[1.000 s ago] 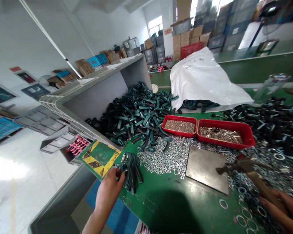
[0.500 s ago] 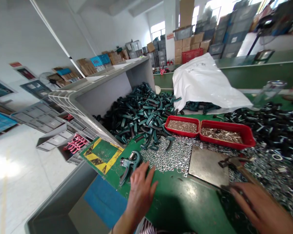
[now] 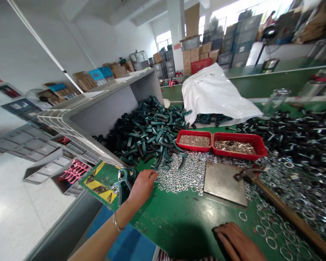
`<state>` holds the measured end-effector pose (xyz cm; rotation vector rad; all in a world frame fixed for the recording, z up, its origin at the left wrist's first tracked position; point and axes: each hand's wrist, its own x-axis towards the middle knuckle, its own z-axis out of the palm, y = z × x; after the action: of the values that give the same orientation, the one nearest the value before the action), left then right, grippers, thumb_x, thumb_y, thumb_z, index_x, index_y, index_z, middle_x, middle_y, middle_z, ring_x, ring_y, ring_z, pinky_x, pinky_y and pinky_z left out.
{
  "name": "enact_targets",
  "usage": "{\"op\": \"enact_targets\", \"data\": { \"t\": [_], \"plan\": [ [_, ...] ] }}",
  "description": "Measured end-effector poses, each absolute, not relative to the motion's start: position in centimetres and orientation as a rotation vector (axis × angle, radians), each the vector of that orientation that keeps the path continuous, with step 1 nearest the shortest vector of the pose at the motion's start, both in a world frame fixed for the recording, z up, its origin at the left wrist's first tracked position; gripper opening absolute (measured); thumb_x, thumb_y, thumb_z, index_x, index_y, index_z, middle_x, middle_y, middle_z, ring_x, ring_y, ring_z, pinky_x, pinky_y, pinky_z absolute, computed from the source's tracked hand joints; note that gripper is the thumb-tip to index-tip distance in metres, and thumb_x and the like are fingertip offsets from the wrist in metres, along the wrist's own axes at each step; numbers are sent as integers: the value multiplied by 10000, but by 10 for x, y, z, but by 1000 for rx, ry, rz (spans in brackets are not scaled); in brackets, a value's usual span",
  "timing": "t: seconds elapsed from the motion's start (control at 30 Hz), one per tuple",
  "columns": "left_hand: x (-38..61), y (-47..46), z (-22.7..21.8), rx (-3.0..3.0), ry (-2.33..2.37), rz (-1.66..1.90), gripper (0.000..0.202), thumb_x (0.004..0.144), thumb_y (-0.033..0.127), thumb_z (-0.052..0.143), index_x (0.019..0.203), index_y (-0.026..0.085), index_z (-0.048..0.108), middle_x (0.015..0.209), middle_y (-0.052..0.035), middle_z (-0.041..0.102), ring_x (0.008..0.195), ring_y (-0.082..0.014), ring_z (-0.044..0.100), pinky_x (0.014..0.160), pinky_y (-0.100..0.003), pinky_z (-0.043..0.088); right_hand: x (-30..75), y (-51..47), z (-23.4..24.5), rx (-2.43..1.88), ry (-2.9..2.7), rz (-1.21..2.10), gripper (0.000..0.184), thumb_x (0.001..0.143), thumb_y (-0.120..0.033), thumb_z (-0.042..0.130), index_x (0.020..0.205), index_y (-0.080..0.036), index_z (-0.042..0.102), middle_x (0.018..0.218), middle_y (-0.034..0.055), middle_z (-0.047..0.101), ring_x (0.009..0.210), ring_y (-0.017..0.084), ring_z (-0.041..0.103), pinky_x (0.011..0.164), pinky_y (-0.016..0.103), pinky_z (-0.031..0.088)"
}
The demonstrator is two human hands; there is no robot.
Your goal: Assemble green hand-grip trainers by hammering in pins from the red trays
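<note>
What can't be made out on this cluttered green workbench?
Head view:
Dark green spring hand grip: part hidden behind the left hand.
Right hand: cut off by the bottom edge.
Metal bits in the red plastic tray: too small to identify.
Wooden hammer handle: cut off at the corner.

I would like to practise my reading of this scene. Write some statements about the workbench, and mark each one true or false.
The right hand holds the wooden-handled hammer. False: it rests on the green bench, apart from the hammer.
A green hand grip trainer lies beside the left hand. True.
Both compartments of the red tray hold small metal parts. True.
The white plastic sheet lies inside the grey bin. False: it lies beside the bin.
</note>
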<state>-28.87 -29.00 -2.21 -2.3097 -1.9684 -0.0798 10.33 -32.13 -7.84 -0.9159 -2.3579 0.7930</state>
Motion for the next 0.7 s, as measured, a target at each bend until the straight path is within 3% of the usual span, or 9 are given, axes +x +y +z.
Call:
{"op": "enact_targets", "data": {
  "t": [0.2, 0.33, 0.47, 0.57, 0.63, 0.7],
  "plan": [
    [-312, -204, -25, -2592, -1911, 304, 384, 867, 62, 419, 1120, 194, 676, 1240, -111, 615, 1113, -243, 598, 993, -361, 429, 104, -327, -48, -1104, -2426, 844, 236, 996, -247, 408, 987, -226, 643, 903, 51, 673, 870, 192, 630, 819, 316, 520],
    [-346, -166, -39, -2754, -1671, 266, 434, 832, 53, 417, 1095, 246, 703, 1241, -79, 644, 1179, -258, 574, 1079, -451, 359, 148, -323, -36, -1298, -2227, 837, 240, 1007, -257, 402, 1050, -229, 636, 980, 51, 677, 920, 181, 627, 861, 314, 505],
    [-345, -162, -33, -2828, -1563, -20, 312, 856, 212, 437, 1048, 268, 677, 1218, -5, 663, 1187, -253, 565, 1093, -496, 350, 229, -304, -39, -1589, -1977, 589, 229, 988, -306, 438, 1092, -232, 628, 1041, 64, 686, 963, 209, 648, 885, 349, 507],
    [-304, -173, -20, -2665, -1817, -380, 315, 872, 395, 473, 1133, 252, 575, 1145, 3, 662, 1108, -261, 594, 993, -439, 461, 293, -266, -40, -1845, -1825, 374, 264, 977, -351, 426, 1077, -212, 627, 1034, 87, 697, 922, 227, 668, 823, 344, 520],
    [-263, -181, -14, -2543, -2047, -626, 333, 878, 400, 476, 1161, 229, 510, 1023, 0, 661, 947, -229, 638, 843, -351, 530, 323, -232, -38, -2059, -1798, 247, 278, 966, -316, 414, 1075, -196, 640, 1045, 109, 703, 945, 236, 668, 841, 345, 506],
    [-221, -188, -13, -2577, -2077, -710, 273, 876, 334, 482, 1116, 209, 516, 1027, -22, 639, 922, -205, 637, 826, -302, 522, 338, -199, -36, -2262, -1781, 190, 268, 943, -309, 446, 998, -176, 671, 1049, 147, 701, 967, 267, 664, 849, 374, 488]
  ]
}}
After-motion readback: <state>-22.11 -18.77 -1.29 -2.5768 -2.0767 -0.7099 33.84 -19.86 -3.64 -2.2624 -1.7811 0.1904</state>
